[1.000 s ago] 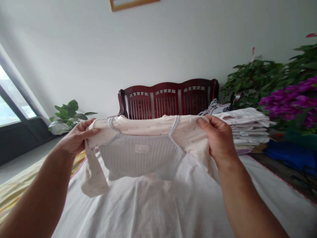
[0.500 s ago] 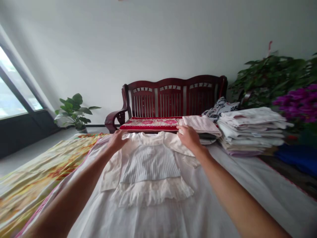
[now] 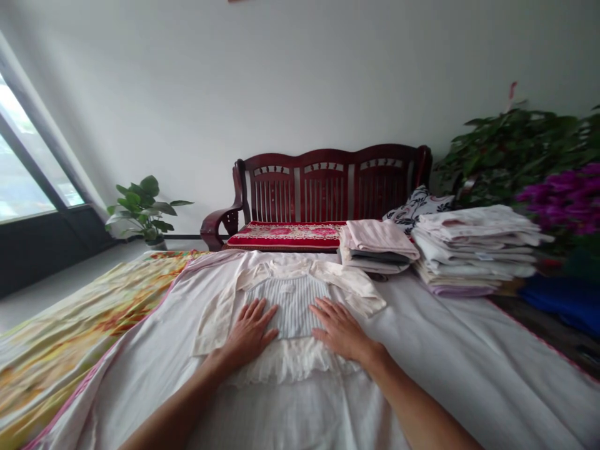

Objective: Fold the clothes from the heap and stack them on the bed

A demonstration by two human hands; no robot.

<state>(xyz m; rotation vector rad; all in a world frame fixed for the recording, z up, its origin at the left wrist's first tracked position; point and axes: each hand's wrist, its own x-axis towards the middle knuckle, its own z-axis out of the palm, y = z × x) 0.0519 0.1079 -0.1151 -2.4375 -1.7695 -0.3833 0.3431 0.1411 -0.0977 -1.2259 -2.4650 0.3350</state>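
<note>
A small child's top (image 3: 293, 312) lies spread out in front of me, with cream long sleeves, a ribbed pale blue-grey body and a ruffled cream hem. My left hand (image 3: 252, 330) rests flat on the left side of its body, fingers spread. On the opposite side my right hand (image 3: 341, 328) also lies flat, palm down, its fingers apart. Both sleeves stretch outward, and the neckline points away from me. Under the top is a white sheet (image 3: 445, 375).
Beyond the sheet stands a dark red wooden bench (image 3: 323, 187) with a red patterned cushion (image 3: 285, 232). At the right are a low folded stack (image 3: 379, 244) and a taller pile of folded clothes (image 3: 475, 250). A yellow flowered cloth (image 3: 94, 319) lies left, near a potted plant (image 3: 145, 209).
Both hands have come back toward me from the shoulders of the top and now lie flat on its body. The right sleeve lies stretched farther outward.
</note>
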